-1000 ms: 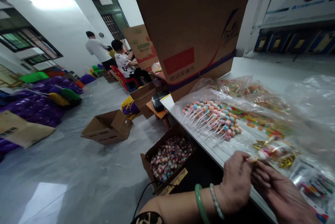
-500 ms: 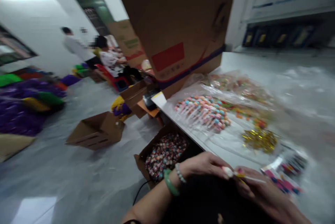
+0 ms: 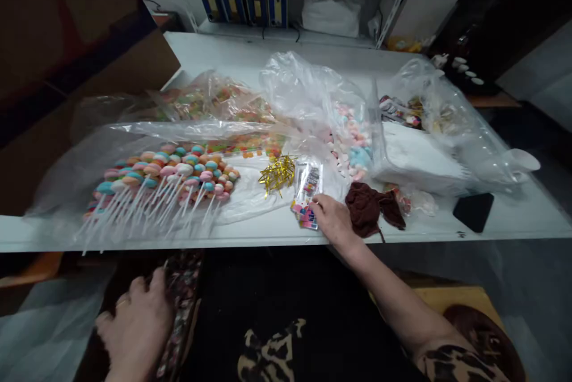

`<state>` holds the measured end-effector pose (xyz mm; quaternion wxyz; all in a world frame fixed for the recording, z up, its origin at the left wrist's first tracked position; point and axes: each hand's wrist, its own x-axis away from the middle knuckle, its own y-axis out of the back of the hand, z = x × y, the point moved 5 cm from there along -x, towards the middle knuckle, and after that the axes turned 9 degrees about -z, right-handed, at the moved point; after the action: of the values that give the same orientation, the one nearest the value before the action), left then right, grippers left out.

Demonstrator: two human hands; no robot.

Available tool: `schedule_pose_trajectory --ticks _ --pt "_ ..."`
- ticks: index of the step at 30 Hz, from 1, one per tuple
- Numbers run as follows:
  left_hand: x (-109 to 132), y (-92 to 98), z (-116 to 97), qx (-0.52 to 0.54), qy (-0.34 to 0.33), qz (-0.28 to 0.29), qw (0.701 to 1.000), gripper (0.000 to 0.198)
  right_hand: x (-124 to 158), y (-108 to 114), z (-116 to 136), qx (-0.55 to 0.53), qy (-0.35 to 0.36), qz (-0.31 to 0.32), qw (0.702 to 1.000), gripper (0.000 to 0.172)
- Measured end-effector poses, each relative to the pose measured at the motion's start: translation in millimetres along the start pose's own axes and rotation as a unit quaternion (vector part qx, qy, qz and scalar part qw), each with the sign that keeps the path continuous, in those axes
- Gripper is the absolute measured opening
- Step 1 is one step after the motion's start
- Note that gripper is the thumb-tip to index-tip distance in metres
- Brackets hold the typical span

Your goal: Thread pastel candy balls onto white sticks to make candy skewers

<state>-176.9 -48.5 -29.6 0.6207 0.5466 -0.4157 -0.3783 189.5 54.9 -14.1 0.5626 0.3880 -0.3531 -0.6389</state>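
My right hand (image 3: 333, 221) is on the white table with its fingers closed at the edge of a small stack of colourful printed plastic packets (image 3: 308, 191). Lower left, my left hand (image 3: 138, 322) hovers with fingers apart over a box of small wrapped candies (image 3: 183, 286); nothing shows in it. Left of the packets sits a bunch of gold twist ties (image 3: 277, 175). Farther left, several marshmallow lollipops (image 3: 165, 176) lie on clear plastic, their white sticks pointing toward me. A crumpled dark brown cloth (image 3: 364, 209) rests just right of my right hand.
Clear plastic bags hold gummy candies (image 3: 223, 96) and pastel marshmallows (image 3: 353, 137) behind. White sheets (image 3: 415, 152) and a black flat object (image 3: 473, 212) lie to the right. A tall cardboard box (image 3: 80, 60) stands left; a shelf with blue binders (image 3: 243, 3) stands behind.
My view has swung right toward the table. My hands, together before around a small white piece on a stick, have parted: left down to the candy box, right onto the packets.
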Motion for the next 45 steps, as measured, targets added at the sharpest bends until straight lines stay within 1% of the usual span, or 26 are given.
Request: schedule_pose_trajectory --ticks 1,2,4,5,8,10,13,15,17,19,20,22,26,29,31,32,33,34,35,36,38,40,41,42,43,45 --pt "2.9 2.6 -11.8 0.005 -0.013 -0.013 1.000 0.048 -6.5 2.3 -8.4 -0.006 -0.017 -0.016 1.000 0.022" --pt "5.4 3.6 -26.9 0.028 -0.024 -0.010 0.999 0.042 -11.3 2.3 -13.0 -0.013 -0.022 -0.022 0.999 0.020" --pt "8.5 5.0 -62.4 0.094 -0.046 -0.005 0.995 0.031 -16.0 -1.2 -15.4 -0.021 -0.021 -0.027 0.999 0.018" --pt "9.5 7.2 -82.2 0.118 -0.077 -0.018 0.990 0.028 -16.7 -3.3 -15.4 -0.016 -0.025 -0.026 0.999 0.018" --pt "11.2 17.2 -134.7 0.174 -0.165 -0.081 0.967 0.031 -18.1 -7.6 -16.3 0.014 -0.058 -0.018 0.998 0.017" --pt "9.8 21.5 -160.7 0.236 -0.185 -0.092 0.950 0.033 -21.2 -9.5 -18.9 0.039 -0.090 -0.001 0.995 0.020" --pt "4.5 21.8 -194.5 0.346 -0.202 -0.074 0.913 0.031 -28.3 -14.2 -23.1 0.073 -0.132 0.027 0.988 0.039" --pt "0.6 18.7 -216.7 0.419 -0.230 -0.054 0.876 0.024 -32.7 -18.5 -24.8 0.086 -0.143 0.038 0.985 0.049" --pt "-4.1 16.0 -234.8 0.488 -0.253 -0.048 0.834 0.022 -35.4 -21.9 -27.8 0.086 -0.152 0.043 0.984 0.047" --pt "-10.5 14.8 -246.5 0.536 -0.252 -0.053 0.804 0.030 -35.6 -22.3 -33.9 0.078 -0.168 0.040 0.982 0.039" --pt "-14.2 14.6 -250.1 0.549 -0.241 -0.054 0.799 0.032 -35.0 -21.2 -37.9 0.072 -0.177 0.035 0.981 0.035" --pt "-20.9 14.3 -254.5 0.556 -0.207 -0.035 0.804 0.032 -33.5 -17.4 -45.9 0.056 -0.182 0.016 0.982 0.033" --pt "-25.7 15.0 -258.0 0.563 -0.154 0.029 0.811 0.018 -32.5 -10.2 -57.5 0.008 -0.140 -0.042 0.989 0.034" --pt "-23.9 12.7 -258.1 0.573 -0.137 0.051 0.806 0.013 -33.6 -7.1 -65.0 -0.038 -0.113 -0.090 0.989 0.037" --pt "-21.6 9.1 -257.3 0.585 -0.115 0.070 0.800 0.013 -33.6 -1.9 -70.3 -0.098 -0.113 -0.133 0.980 0.036" --pt "-20.1 7.5 -256.6 0.594 -0.098 0.083 0.794 0.014 -32.9 2.3 -72.7 -0.141 -0.120 -0.159 0.970 0.035" --pt "-18.3 6.6 -256.1 0.606 -0.078 0.099 0.786 0.015 -31.6 6.6 -74.4 -0.192 -0.133 -0.180 0.956 0.032" --pt "-16.4 6.7 -255.6 0.622 -0.058 0.117 0.772 0.018 -29.9 9.8 -74.9 -0.250 -0.150 -0.187 0.938 0.029" --pt "-14.3 8.0 -255.3 0.643 -0.040 0.135 0.753 0.022 -28.2 10.8 -73.2 -0.312 -0.171 -0.174 0.918 0.025" --pt "-12.2 10.2 -255.4 0.667 -0.027 0.155 0.728 0.027 -26.4 8.9 -68.3 -0.372 -0.191 -0.134 0.899 0.023" --pt "-7.4 14.9 -255.9 0.715 -0.019 0.210 0.666 0.040 -21.3 -1.6 -48.4 -0.458 -0.212 0.000 0.863 0.025" --pt "-2.7 16.9 -252.9 0.744 -0.019 0.268 0.612 0.044 -13.7 -14.9 -21.7 -0.481 -0.195 0.135 0.844 0.026" --pt "-0.6 16.3 -248.9 0.751 -0.017 0.291 0.593 0.042 -10.1 -21.7 -9.6 -0.470 -0.179 0.183 0.845 0.026" --pt "0.9 15.2 -243.1 0.756 -0.014 0.305 0.580 0.040 -7.2 -28.4 0.5 -0.452 -0.164 0.214 0.850 0.027" --pt "2.2 13.8 -235.7 0.759 -0.012 0.311 0.572 0.038 -5.3 -35.0 8.7 -0.432 -0.151 0.231 0.859 0.028" --pt "4.4 11.6 -219.0 0.756 -0.018 0.312 0.575 0.037 -3.4 -47.1 21.0 -0.399 -0.129 0.246 0.874 0.031"
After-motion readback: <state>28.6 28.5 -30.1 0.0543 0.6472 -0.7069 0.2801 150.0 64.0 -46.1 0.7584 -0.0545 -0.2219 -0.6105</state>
